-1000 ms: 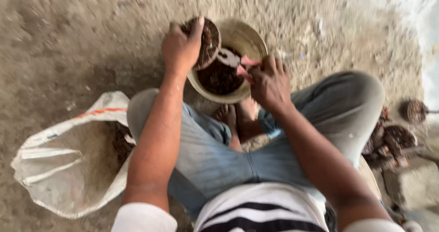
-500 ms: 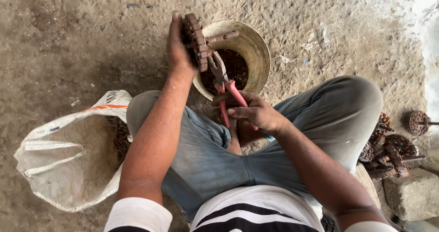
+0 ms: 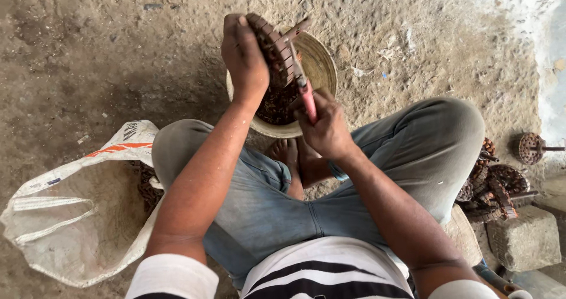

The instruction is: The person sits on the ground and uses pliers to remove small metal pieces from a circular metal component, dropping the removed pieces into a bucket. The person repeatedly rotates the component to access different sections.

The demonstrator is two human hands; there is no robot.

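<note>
Rough concrete floor [image 3: 118,51] carrying the scattered work things.
A pale bucket [image 3: 321,63], an open white sack [image 3: 76,216], a stone block [image 3: 525,240] and rusty metal parts [image 3: 492,187] are resting directly on it.

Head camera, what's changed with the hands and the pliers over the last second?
The left hand turned the rusty round part from flat-on to edge-on over the bucket. The right hand drew back toward the body, swinging the red-handled pliers upright with their tip at the part. Both grips, the white sack and the crossed legs stayed as they were.
</note>
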